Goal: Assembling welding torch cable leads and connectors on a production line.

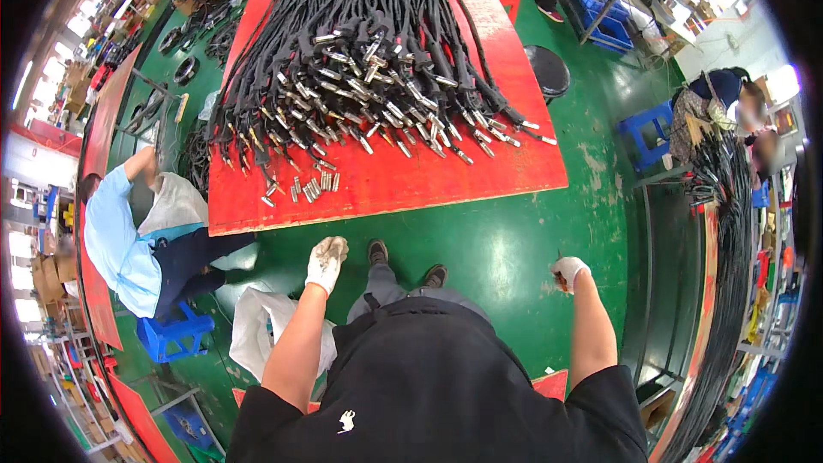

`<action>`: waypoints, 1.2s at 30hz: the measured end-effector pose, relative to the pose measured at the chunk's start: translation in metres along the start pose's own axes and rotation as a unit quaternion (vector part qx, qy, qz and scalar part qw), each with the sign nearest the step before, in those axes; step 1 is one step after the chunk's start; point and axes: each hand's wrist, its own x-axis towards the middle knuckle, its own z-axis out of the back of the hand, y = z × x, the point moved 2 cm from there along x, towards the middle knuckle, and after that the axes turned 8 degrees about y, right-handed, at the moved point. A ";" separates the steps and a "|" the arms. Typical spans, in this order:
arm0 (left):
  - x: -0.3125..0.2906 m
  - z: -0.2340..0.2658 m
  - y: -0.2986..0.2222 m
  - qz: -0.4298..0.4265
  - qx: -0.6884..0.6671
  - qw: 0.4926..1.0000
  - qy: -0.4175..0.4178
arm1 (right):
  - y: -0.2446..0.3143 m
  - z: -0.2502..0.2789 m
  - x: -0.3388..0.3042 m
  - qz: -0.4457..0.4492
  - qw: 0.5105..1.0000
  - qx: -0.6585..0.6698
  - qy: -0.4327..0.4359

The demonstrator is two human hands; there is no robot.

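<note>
My left hand [327, 264], in a whitish work glove with dirty fingertips, is raised just off the near edge of the red table [454, 182]. Its fingers are curled together; whatever they may hold is hidden. Out to the right, over the green floor, my gloved right hand [568, 273] is also closed, with a thin dark tip at its fingers too small to name. On the table lies a thick bundle of black cables [369, 0] with silver metal connectors [369, 77] at their near ends. Several loose metal sleeves [313, 188] lie by the table's near left corner.
At my left, a person in light blue [129, 231] sits by a blue stool [174, 334]. A white sack [257, 330] stands beside my left forearm. Another person [720, 107] is at the right, near more black cables [729, 231]. A black round stool [546, 71] stands beyond the table.
</note>
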 end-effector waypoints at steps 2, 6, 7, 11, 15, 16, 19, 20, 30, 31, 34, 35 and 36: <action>-0.026 0.028 0.003 0.006 0.045 0.997 -0.054 | 0.180 -0.053 -0.053 -0.079 0.875 0.471 -0.082; 0.004 -0.014 0.006 -0.005 0.041 0.999 0.013 | 0.182 -0.068 -0.068 0.023 0.839 0.542 -0.050; 0.009 -0.021 0.006 -0.003 0.043 0.999 0.018 | 0.188 -0.072 -0.062 0.031 0.840 0.538 -0.065; 0.026 -0.044 0.007 -0.002 0.057 0.996 0.070 | 0.241 -0.071 -0.048 0.159 0.805 0.571 -0.032; 0.047 -0.059 0.004 -0.017 0.039 0.991 0.123 | 0.325 -0.046 -0.061 0.142 0.920 0.350 -0.104; 0.053 -0.065 -0.001 -0.047 0.110 0.985 0.122 | 0.333 -0.040 -0.055 0.136 0.919 0.354 -0.105; 0.074 -0.092 -0.028 -0.079 0.199 0.967 0.140 | 0.358 -0.014 -0.041 0.191 0.916 0.307 -0.172; 0.084 -0.087 -0.025 -0.076 0.195 0.969 0.129 | 0.382 -0.005 -0.047 0.178 0.929 0.283 -0.160; 0.167 -0.145 -0.076 -0.034 -0.012 0.983 0.178 | 0.417 0.047 -0.021 0.065 0.967 0.208 -0.132; 0.168 -0.158 -0.089 -0.028 -0.012 0.982 0.184 | 0.414 0.049 -0.021 0.074 0.966 0.195 -0.151; 0.179 -0.168 -0.110 -0.029 0.081 0.976 0.199 | 0.422 0.055 -0.027 0.068 0.968 0.172 -0.170; 0.187 -0.164 -0.103 -0.025 0.082 0.976 0.200 | 0.428 0.056 -0.031 0.060 0.971 0.157 -0.172; 0.196 -0.161 -0.093 -0.032 0.062 0.975 0.211 | 0.433 0.057 -0.034 0.058 0.971 0.159 -0.170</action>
